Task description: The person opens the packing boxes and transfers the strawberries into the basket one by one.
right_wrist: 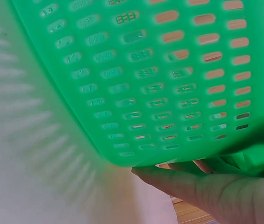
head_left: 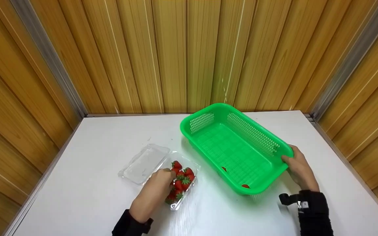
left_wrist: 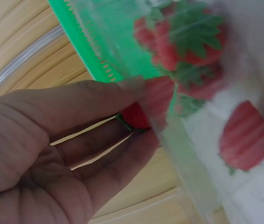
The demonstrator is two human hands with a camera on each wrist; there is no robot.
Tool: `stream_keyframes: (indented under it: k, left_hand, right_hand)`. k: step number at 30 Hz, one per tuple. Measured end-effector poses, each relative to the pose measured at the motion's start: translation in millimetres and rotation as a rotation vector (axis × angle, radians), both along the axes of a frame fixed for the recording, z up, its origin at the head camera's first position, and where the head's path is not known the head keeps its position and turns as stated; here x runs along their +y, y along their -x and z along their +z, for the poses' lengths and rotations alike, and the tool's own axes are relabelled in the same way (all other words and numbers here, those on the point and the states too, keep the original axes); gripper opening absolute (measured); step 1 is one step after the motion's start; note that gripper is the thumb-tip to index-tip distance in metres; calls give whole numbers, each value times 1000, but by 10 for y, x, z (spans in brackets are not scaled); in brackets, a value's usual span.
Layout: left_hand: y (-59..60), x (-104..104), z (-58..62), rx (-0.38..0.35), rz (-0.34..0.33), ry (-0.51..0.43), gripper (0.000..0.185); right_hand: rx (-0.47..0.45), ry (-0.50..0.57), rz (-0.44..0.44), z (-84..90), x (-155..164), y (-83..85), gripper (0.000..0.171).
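A clear plastic punnet (head_left: pixel 190 161) holds several red strawberries (head_left: pixel 186 181) with green leafy tops. My left hand (head_left: pixel 157 186) reaches into its left side, and the left wrist view shows thumb and fingers pinching a strawberry (left_wrist: pixel 134 115) by the punnet's see-through wall. To the right sits a green plastic basket (head_left: pixel 228 141) with perforated walls, turned at an angle. My right hand (head_left: pixel 302 170) grips its near right end, thumb over the rim. Two strawberries (head_left: pixel 245 186) show partly inside the basket along its near wall, which hides the rest of them.
The punnet's clear lid (head_left: pixel 144 164) lies opened out to its left on the white table (head_left: pixel 94 154). Wood-patterned panels (head_left: pixel 172 55) close off the back and both sides. The basket's far corner stands near the back panel.
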State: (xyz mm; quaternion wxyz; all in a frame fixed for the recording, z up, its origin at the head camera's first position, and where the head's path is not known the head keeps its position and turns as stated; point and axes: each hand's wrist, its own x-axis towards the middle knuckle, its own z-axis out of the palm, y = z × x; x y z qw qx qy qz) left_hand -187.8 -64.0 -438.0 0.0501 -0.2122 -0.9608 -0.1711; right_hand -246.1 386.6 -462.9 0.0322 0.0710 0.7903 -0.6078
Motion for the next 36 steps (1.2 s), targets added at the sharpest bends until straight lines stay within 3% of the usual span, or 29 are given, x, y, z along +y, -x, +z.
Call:
stream_keyframes:
  k: [12, 18, 30, 36]
  left_hand:
    - [57, 369, 256, 127, -112, -40, 19]
    - [66, 532, 385, 242, -140, -27, 22]
    - [78, 919, 599, 228, -237, -40, 20]
    - [64, 1158, 608, 237, -276, -60, 14]
  right_hand:
    - [-5, 24, 1, -26, -5, -17, 62]
    - [-6, 31, 4, -14, -5, -21, 62]
    - [3, -10, 4, -1, 14, -3, 63]
    - [-2, -21, -2, -2, 13, 4, 64]
